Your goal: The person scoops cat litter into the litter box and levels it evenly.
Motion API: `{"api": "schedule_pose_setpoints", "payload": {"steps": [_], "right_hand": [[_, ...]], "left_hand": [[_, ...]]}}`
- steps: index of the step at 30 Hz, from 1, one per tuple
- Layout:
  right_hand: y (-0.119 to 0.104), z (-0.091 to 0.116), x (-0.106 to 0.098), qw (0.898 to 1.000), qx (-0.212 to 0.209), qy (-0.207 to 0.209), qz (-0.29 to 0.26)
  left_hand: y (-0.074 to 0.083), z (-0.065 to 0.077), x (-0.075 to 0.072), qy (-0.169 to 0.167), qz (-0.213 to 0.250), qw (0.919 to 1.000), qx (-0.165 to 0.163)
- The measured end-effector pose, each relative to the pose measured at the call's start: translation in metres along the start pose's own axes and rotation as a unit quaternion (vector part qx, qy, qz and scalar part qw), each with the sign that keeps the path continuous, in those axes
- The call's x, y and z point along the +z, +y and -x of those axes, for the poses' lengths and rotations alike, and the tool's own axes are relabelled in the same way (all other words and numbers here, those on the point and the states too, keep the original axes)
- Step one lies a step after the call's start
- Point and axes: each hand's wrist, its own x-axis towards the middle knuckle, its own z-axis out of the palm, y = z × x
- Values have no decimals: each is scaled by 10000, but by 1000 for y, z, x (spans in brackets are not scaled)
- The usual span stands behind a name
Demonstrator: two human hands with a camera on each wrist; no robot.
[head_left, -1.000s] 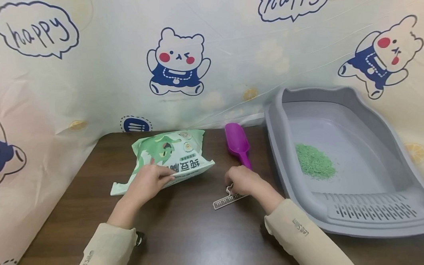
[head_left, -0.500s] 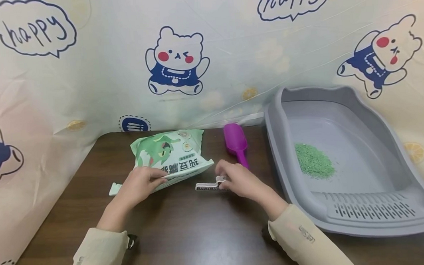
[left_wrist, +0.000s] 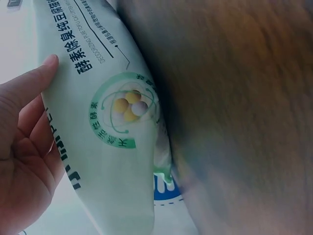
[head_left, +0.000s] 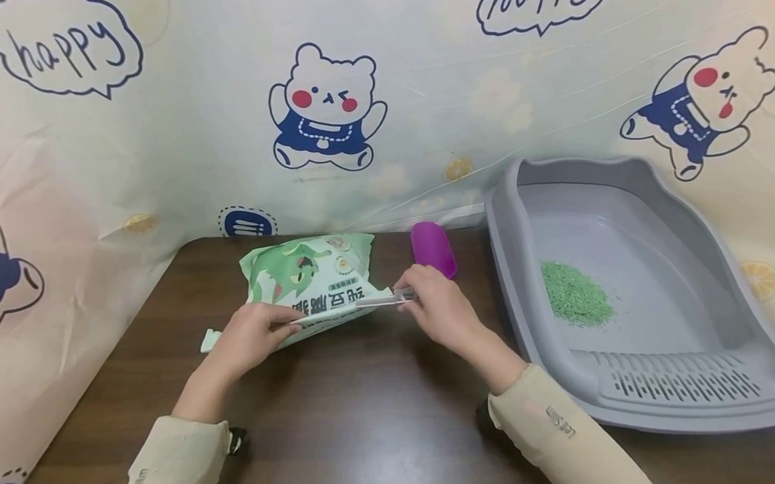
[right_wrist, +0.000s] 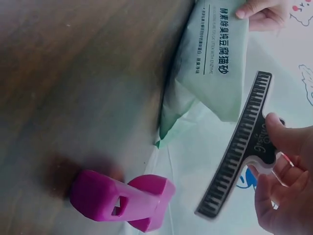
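A green and white bag of tofu cat litter (head_left: pixel 317 275) lies on the table, its near edge folded over. My left hand (head_left: pixel 250 333) pinches that folded edge between thumb and fingers; in the left wrist view the thumb (left_wrist: pixel 46 66) lies on the printed face. At the bag's right corner, my right hand (head_left: pixel 439 301) grips a long bag clip (head_left: pixel 380 299) by its handle. The right wrist view shows the clip's black face with a piano-key pattern (right_wrist: pixel 239 142). Its bar is level with the bag's edge in the head view; whether it touches the bag I cannot tell.
A purple scoop (head_left: pixel 432 248) lies behind my right hand, its handle hidden there in the head view. To the right stands a grey litter box (head_left: pixel 645 258) with a small heap of green litter (head_left: pixel 574 294). A patterned cloth (head_left: pixel 420 109) hangs behind the brown table (head_left: pixel 358 426).
My right hand has lifted the clip from the table and carried it up to the bag's right corner. My left hand keeps its pinch on the folded edge.
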Motion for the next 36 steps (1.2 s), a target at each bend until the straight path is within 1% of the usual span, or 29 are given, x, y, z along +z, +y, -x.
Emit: {"api": "schedule_pose_setpoints", "payload": {"steps": [4, 8, 12, 16, 23, 25, 30, 36], "right_hand": [[2, -3, -1, 9976, -448, 382, 375], [5, -7, 1, 9902, -945, 793, 647], [7, -10, 3, 9838, -1229, 980, 859], [8, -14, 8, 9816, -1361, 887, 999], [5, -23, 21, 9825, -1578, 370, 918], [4, -25, 24, 9830, -1588, 286, 879], [2, -28, 30, 9849, -1557, 228, 728], [-3, -32, 35, 9875, -1379, 68, 757]], "left_hand": [[-2, 1, 0, 28, 57, 10000, 14], [-3, 0, 1, 35, 55, 10000, 41], [-2, 0, 0, 0, 25, 10000, 21], [-1, 0, -1, -12, 19, 10000, -28], [-2, 1, 1, -4, 58, 10000, 16], [-2, 2, 1, -9, 65, 10000, 4], [-2, 2, 1, -30, 49, 10000, 9], [0, 1, 0, -18, 22, 10000, 29]]}}
